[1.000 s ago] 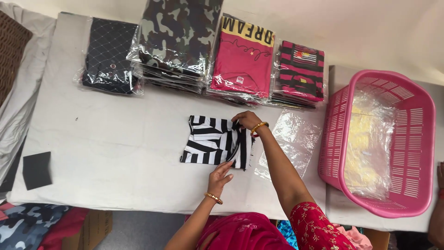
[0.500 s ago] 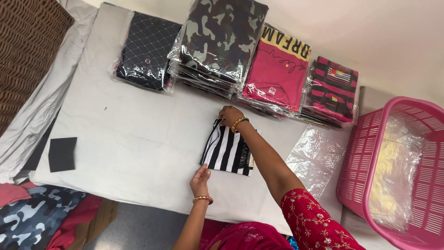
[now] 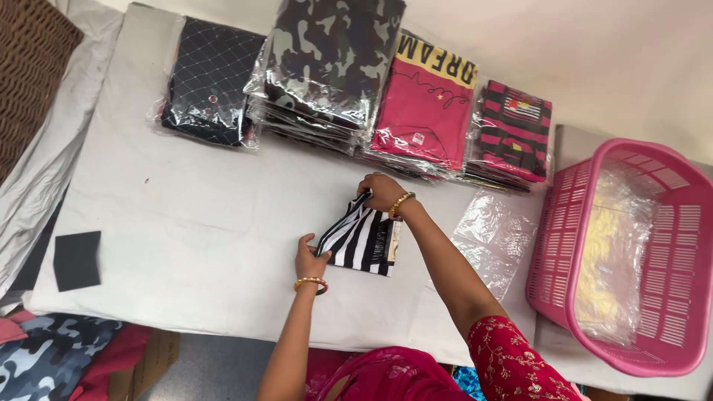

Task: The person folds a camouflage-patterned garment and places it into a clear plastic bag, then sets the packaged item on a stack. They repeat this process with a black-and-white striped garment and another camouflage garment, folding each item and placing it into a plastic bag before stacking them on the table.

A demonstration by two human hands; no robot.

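Striped garment (image 3: 362, 239), left hand (image 3: 310, 258), right hand (image 3: 381, 191) gripping

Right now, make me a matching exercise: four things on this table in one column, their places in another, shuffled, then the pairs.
Things:
1. black-and-white striped garment
2. pink basket
3. small black square
4. camouflage packets

Places:
A. far right of the table
B. near the table's left edge
C. back row, stacked beside the pink shirt packets
D. table's middle, held by the left hand and right hand

Pairs: 1-D, 2-A, 3-B, 4-C
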